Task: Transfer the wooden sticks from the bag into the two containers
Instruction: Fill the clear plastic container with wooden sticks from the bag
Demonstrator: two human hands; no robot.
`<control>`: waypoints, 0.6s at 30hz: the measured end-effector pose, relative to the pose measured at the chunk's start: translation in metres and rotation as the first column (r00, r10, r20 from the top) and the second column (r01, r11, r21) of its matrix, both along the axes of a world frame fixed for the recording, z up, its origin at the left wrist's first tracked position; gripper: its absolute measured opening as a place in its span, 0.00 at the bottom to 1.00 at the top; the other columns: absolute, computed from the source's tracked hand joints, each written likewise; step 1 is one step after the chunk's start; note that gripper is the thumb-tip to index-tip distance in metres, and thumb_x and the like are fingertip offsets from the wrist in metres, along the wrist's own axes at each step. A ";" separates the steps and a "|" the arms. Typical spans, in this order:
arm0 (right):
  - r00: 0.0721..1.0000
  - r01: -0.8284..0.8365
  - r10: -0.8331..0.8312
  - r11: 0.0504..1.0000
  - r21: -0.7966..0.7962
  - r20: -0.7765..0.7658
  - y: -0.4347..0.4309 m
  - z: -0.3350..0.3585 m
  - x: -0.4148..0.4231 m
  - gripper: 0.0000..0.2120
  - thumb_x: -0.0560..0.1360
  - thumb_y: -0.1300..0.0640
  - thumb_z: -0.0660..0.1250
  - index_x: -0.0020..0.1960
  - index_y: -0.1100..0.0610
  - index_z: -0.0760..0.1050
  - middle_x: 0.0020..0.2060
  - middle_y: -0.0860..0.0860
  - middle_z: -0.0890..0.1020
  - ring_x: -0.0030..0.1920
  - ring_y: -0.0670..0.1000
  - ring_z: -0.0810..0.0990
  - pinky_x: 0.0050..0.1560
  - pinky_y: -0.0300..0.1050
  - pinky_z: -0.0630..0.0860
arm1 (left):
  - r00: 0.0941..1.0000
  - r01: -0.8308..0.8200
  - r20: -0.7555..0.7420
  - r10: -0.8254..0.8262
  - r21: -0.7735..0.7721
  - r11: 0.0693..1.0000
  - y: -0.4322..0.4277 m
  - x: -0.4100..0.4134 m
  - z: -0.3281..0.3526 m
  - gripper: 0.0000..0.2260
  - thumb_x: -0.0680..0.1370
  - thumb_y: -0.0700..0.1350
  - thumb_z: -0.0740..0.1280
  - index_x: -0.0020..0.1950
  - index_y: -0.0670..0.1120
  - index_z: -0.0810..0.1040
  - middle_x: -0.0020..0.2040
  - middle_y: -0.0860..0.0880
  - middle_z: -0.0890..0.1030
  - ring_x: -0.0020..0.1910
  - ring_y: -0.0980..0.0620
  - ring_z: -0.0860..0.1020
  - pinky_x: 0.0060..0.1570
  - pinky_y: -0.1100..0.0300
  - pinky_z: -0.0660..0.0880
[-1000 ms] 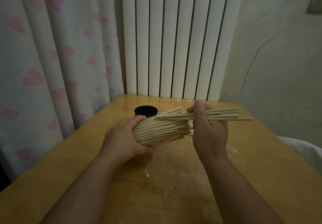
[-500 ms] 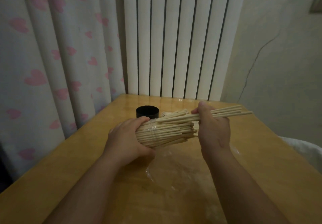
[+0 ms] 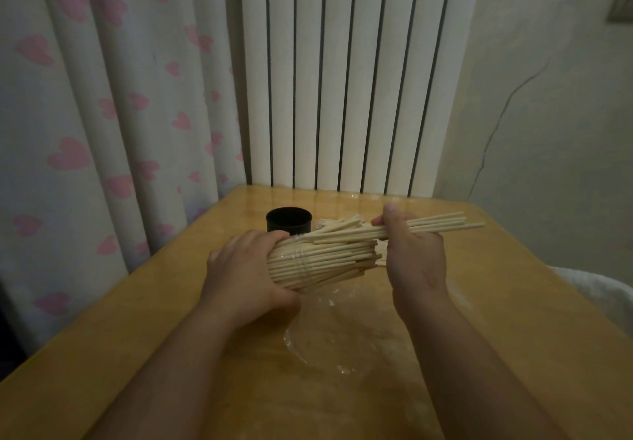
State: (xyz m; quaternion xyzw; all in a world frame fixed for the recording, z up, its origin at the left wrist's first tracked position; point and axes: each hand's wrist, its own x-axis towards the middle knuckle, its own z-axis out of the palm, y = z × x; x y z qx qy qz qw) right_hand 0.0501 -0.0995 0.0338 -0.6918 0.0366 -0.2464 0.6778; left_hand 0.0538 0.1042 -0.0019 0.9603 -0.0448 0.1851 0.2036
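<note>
My left hand [image 3: 239, 275] grips a thick bundle of pale wooden sticks [image 3: 322, 261], held roughly level above the table and still partly wrapped in a clear plastic bag [image 3: 329, 333] that hangs down to the tabletop. My right hand [image 3: 411, 254] grips several sticks [image 3: 442, 223] drawn partway out of the bundle's top, their ends pointing right. One black round container [image 3: 289, 220] stands open behind the bundle. A second container does not show in this view.
The wooden table [image 3: 137, 323] has its left edge next to a heart-patterned curtain [image 3: 102, 124]. A white ribbed radiator [image 3: 342, 73] stands behind the far edge. Something white [image 3: 603, 295] lies beyond the table's right edge.
Both hands and the bundle stay in nearly the same place. The right hand's sticks tilted slightly and remain partly drawn out to the right.
</note>
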 end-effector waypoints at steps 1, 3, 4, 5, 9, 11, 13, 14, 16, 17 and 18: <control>1.000 -0.007 0.007 1.000 0.015 -0.009 0.000 0.000 0.000 0.18 0.81 0.50 0.62 0.36 0.54 0.80 0.26 0.41 0.80 0.31 0.34 0.78 0.37 0.42 0.68 | 1.000 0.005 0.003 -0.005 -0.002 1.000 0.000 0.000 -0.001 0.44 0.61 0.65 0.78 0.74 0.63 0.65 0.58 0.64 0.67 0.57 0.61 0.62 0.62 0.55 0.63; 1.000 -0.003 0.004 1.000 0.025 -0.018 -0.001 -0.001 0.001 0.18 0.81 0.49 0.62 0.36 0.54 0.81 0.26 0.43 0.81 0.31 0.35 0.78 0.38 0.43 0.69 | 1.000 0.008 0.008 -0.008 -0.001 1.000 0.000 -0.001 -0.002 0.43 0.61 0.64 0.78 0.73 0.63 0.65 0.60 0.64 0.68 0.57 0.61 0.63 0.63 0.55 0.63; 1.000 0.002 -0.002 1.000 0.022 -0.021 -0.001 -0.001 0.002 0.19 0.81 0.49 0.62 0.36 0.54 0.81 0.26 0.43 0.81 0.31 0.35 0.78 0.37 0.43 0.69 | 1.000 0.008 0.010 -0.008 -0.007 1.000 -0.001 -0.001 -0.002 0.43 0.61 0.64 0.78 0.73 0.63 0.65 0.61 0.63 0.70 0.57 0.61 0.63 0.64 0.54 0.64; 1.000 0.008 -0.008 1.000 0.017 -0.022 -0.001 -0.001 0.001 0.19 0.81 0.49 0.62 0.36 0.54 0.80 0.26 0.42 0.80 0.31 0.35 0.78 0.37 0.43 0.69 | 1.000 0.007 0.009 -0.007 -0.015 1.000 -0.002 -0.002 -0.002 0.44 0.61 0.63 0.79 0.73 0.63 0.65 0.62 0.63 0.72 0.56 0.61 0.64 0.65 0.54 0.65; 0.994 0.110 -0.109 0.993 -0.044 0.025 -0.002 -0.002 0.001 0.19 0.82 0.51 0.61 0.35 0.55 0.79 0.26 0.46 0.79 0.29 0.35 0.77 0.33 0.40 0.67 | 1.000 0.012 0.019 -0.012 0.015 1.000 -0.004 -0.004 -0.002 0.44 0.60 0.65 0.78 0.74 0.63 0.66 0.62 0.63 0.75 0.55 0.61 0.67 0.63 0.55 0.66; 0.988 0.149 -0.147 0.987 -0.058 0.046 -0.003 -0.004 0.002 0.19 0.81 0.51 0.61 0.35 0.56 0.79 0.28 0.48 0.80 0.29 0.37 0.77 0.30 0.38 0.68 | 1.000 0.007 0.025 -0.008 0.052 0.999 -0.006 -0.004 -0.003 0.45 0.60 0.66 0.78 0.74 0.63 0.65 0.62 0.63 0.74 0.56 0.60 0.68 0.63 0.55 0.65; 0.997 0.075 -0.073 0.995 -0.061 0.029 -0.001 -0.008 0.004 0.18 0.81 0.50 0.62 0.37 0.56 0.80 0.30 0.50 0.82 0.31 0.40 0.79 0.33 0.39 0.70 | 1.000 -0.001 0.028 -0.001 0.056 0.998 -0.006 -0.003 -0.004 0.45 0.60 0.66 0.77 0.75 0.63 0.65 0.62 0.63 0.74 0.57 0.61 0.68 0.63 0.55 0.65; 1.000 0.008 -0.007 0.998 -0.064 0.010 0.001 -0.010 0.005 0.17 0.81 0.49 0.62 0.38 0.56 0.81 0.32 0.50 0.83 0.32 0.41 0.81 0.34 0.40 0.73 | 0.999 -0.003 0.035 0.002 0.042 0.999 -0.005 -0.002 -0.005 0.44 0.61 0.66 0.77 0.74 0.63 0.65 0.62 0.63 0.74 0.56 0.61 0.67 0.63 0.55 0.65; 0.994 -0.112 0.111 0.990 -0.085 -0.013 0.005 -0.013 0.006 0.14 0.80 0.49 0.65 0.41 0.55 0.82 0.36 0.50 0.84 0.37 0.45 0.83 0.37 0.41 0.77 | 0.999 0.000 0.047 0.000 0.007 1.000 -0.004 0.000 -0.006 0.44 0.61 0.65 0.77 0.74 0.63 0.65 0.63 0.62 0.75 0.57 0.61 0.68 0.64 0.54 0.66; 0.990 -0.143 0.142 0.985 -0.099 -0.013 0.006 -0.013 0.007 0.11 0.79 0.49 0.67 0.43 0.54 0.82 0.37 0.50 0.85 0.38 0.45 0.83 0.38 0.41 0.78 | 0.999 0.003 0.049 -0.003 -0.006 1.000 -0.004 0.000 -0.007 0.44 0.61 0.65 0.77 0.74 0.63 0.65 0.63 0.62 0.74 0.58 0.60 0.69 0.64 0.54 0.66; 0.986 -0.163 0.164 0.982 -0.098 0.006 0.006 -0.014 0.008 0.08 0.78 0.50 0.69 0.45 0.53 0.82 0.39 0.49 0.85 0.40 0.46 0.84 0.39 0.41 0.78 | 0.999 0.007 0.049 -0.007 -0.016 1.000 -0.004 0.001 -0.007 0.44 0.61 0.65 0.77 0.75 0.63 0.65 0.63 0.62 0.74 0.59 0.59 0.69 0.65 0.53 0.66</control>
